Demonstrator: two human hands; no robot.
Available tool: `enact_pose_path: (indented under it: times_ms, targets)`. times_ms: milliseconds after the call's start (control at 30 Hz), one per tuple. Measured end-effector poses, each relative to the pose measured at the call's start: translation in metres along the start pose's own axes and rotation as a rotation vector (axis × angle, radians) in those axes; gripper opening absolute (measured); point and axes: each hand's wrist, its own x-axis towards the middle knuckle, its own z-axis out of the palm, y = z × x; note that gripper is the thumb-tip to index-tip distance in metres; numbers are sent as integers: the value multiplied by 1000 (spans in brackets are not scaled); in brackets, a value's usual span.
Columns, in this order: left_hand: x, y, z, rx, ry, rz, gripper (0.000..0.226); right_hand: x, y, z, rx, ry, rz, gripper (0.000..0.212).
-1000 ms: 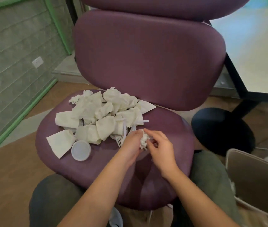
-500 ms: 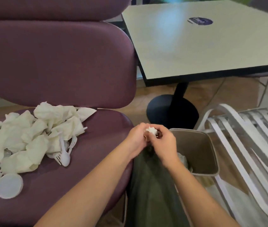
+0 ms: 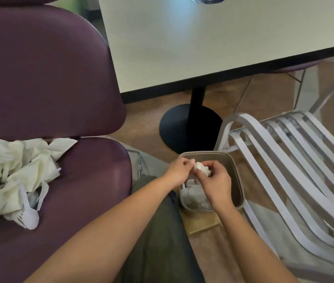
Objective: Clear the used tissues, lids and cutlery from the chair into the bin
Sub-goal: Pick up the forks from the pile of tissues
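A crumpled white tissue [image 3: 202, 168] is pinched between my left hand [image 3: 179, 170] and my right hand [image 3: 216, 182], held right above the open beige bin [image 3: 235, 176]. White tissues and cutlery lie in the bin's bottom. On the purple chair [image 3: 84, 193] at the left sits a heap of used tissues [image 3: 15, 166]. A white plastic spoon [image 3: 28, 209] and forks [image 3: 43, 193] lie at the heap's near edge.
A pale table [image 3: 213, 37] on a black pedestal base [image 3: 190, 125] stands behind the bin. A white slatted chair [image 3: 284, 170] is close on the bin's right. My green-trousered leg [image 3: 158, 231] lies between the purple chair and the bin.
Both hands carried the balled tissue from the chair seat rightward to above the bin. The view swung right with them, so most of the chair's heap is now at the left edge.
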Motion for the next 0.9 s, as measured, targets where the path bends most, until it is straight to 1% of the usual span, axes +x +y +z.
enact_pose_path:
  times_ms: [67,100,167,233,333,400,533,667,800,900]
  targets:
    - [13,-6,5,273,121,27,33,5,8,-4,-12,-11,49,16]
    - [16,-10,5,368,151,19,41,6,12,-4,-19,-16,68,16]
    - [24,-18,4,443,129,-15,57,11,19,-3,-33,-12,98,16]
    - [30,-24,2,448,76,-49,63,16,27,2,-77,-33,136,20]
    - [36,-28,2,480,31,-65,64,24,42,13,-182,-211,209,45]
    - [36,-28,3,457,14,-90,61,25,45,20,-241,-292,229,52]
    - [36,-27,1,411,6,-106,53,26,37,28,-271,-318,205,43]
    - [32,-21,-10,467,65,-34,40,27,13,29,-169,-326,160,36]
    - [15,-21,-47,318,185,22,34,23,-26,36,-133,-328,33,31]
    - [-5,-29,-81,213,259,72,26,15,-52,51,-143,-322,-61,26]
